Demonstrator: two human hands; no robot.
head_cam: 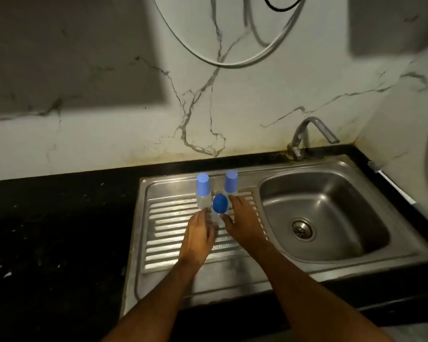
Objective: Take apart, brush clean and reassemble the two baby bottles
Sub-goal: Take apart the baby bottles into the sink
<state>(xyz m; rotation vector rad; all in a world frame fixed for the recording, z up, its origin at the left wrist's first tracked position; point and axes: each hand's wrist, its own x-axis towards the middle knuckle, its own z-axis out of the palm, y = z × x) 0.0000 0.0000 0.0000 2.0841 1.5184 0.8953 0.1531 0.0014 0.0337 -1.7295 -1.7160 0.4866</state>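
Both hands are reaching over the ribbed drainboard (183, 243) of the steel sink unit, meeting around a clear bottle with a dark blue cap (219, 203). The left hand (199, 234) is lying against that bottle's left side with its fingers fairly straight, and the right hand (242, 224) is sitting at its right side, thumb toward the bottle and fingers stretched ahead; whether either one is actually gripping it cannot be told. Just behind, near the drainboard's far edge, two more clear bottles are standing upright, one with a light blue cap on the left (203, 185) and another light-blue-capped one on the right (231, 181). The sink basin (331, 193) is lying to the right, with a tap (309, 134) at its far edge. A black tabletop (47, 230) is spreading out to the left.
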